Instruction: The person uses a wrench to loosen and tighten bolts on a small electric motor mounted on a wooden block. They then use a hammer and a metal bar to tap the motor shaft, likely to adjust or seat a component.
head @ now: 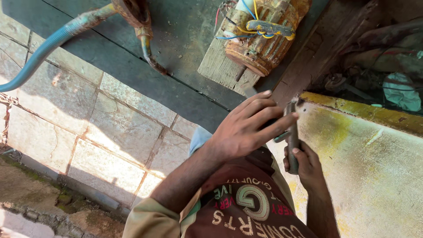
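Note:
My right hand (305, 165) is closed around the lower part of a grey metal hand tool (292, 132) that stands upright against a pale, yellow-stained panel (374, 172). The tool's upper end reaches the corner where a dark wooden beam (328, 48) meets the panel. My left hand (246, 128) lies just left of it with fingers stretched out. Its fingertips rest on the tool's upper part and hide some of it. A greenish piece (281, 137) shows under those fingers. My brown printed shirt (246, 207) fills the bottom of the view.
A rusty electric motor (262, 37) with yellow and blue wires sits on a wooden block (220, 68) above the hands. A blue-green hose (44, 48) runs to a rusty pipe fitting (134, 15). Stone paving (119, 130) lies to the left. Cluttered parts (387, 70) sit behind the panel's yellow rim.

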